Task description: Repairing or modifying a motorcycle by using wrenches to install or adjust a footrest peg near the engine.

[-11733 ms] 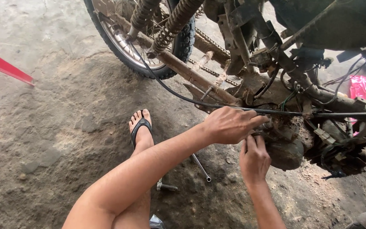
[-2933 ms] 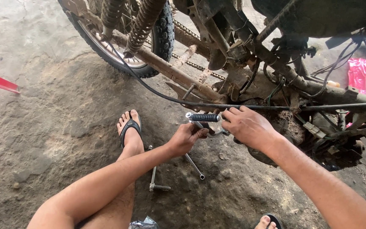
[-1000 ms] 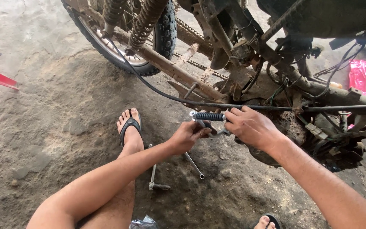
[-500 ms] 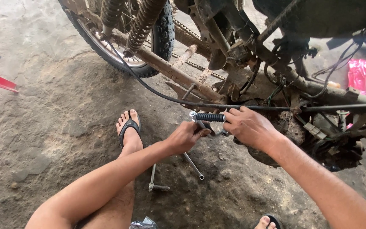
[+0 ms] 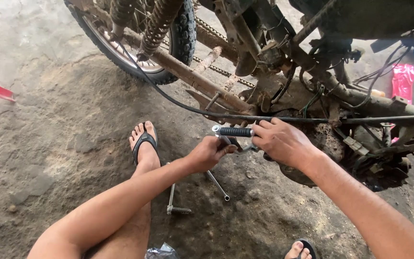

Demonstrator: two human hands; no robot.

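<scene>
The right hand (image 5: 283, 141) wraps its fingers around a metal lever with a ribbed black rubber grip (image 5: 235, 132), held beside the grimy, mud-caked engine (image 5: 322, 144) of a rusty motorcycle. The left hand (image 5: 209, 152) curls closed on the lever's bare steel shaft just below. On the rough dirt floor (image 5: 49, 134) lie a slim steel rod (image 5: 217, 185) and a threaded bolt tool (image 5: 172, 201).

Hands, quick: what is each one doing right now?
Left hand: closed on the metal arm of the lever, below its black rubber grip.
Right hand: closed on the lever beside its rubber grip.
</scene>
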